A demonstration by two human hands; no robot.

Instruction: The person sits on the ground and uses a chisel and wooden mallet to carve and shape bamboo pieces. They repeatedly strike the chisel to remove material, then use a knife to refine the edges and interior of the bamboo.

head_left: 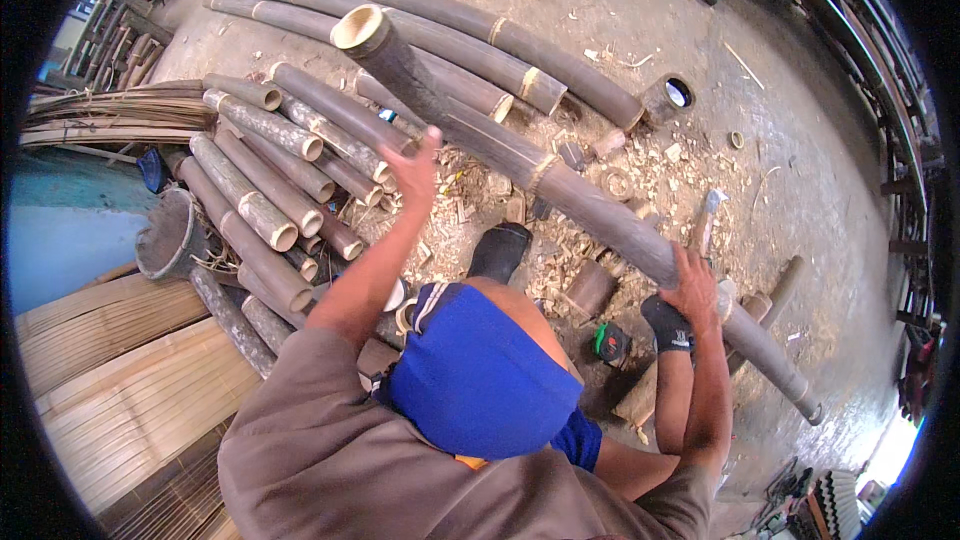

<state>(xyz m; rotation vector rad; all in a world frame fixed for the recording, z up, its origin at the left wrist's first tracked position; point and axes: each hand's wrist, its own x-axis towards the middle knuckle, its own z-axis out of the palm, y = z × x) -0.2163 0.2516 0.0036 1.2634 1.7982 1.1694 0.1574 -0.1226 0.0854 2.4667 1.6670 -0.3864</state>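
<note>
A long thick bamboo pole [590, 202] runs slantwise in front of me, from its pale hollow cut end at upper left down to the lower right. My right hand [692, 285] is wrapped over the pole near its lower part, beside my right foot. Below the upper stretch of the pole, my left hand [412, 172] has its thumb and fingers spread, with nothing in it; whether a fingertip touches the pole I cannot tell. A blue cloth [480, 370] covers my lap. A green-and-black tape measure [610, 342] lies on the floor between my legs.
Several short bamboo pieces [240, 190] are stacked at left, beside a grey bucket [170, 235]. Long bamboo poles [450, 30] lie across the far floor. Wood chips [660, 165] litter the ground around a hatchet-like tool [708, 215]. Flat bamboo slats [130, 350] sit at lower left.
</note>
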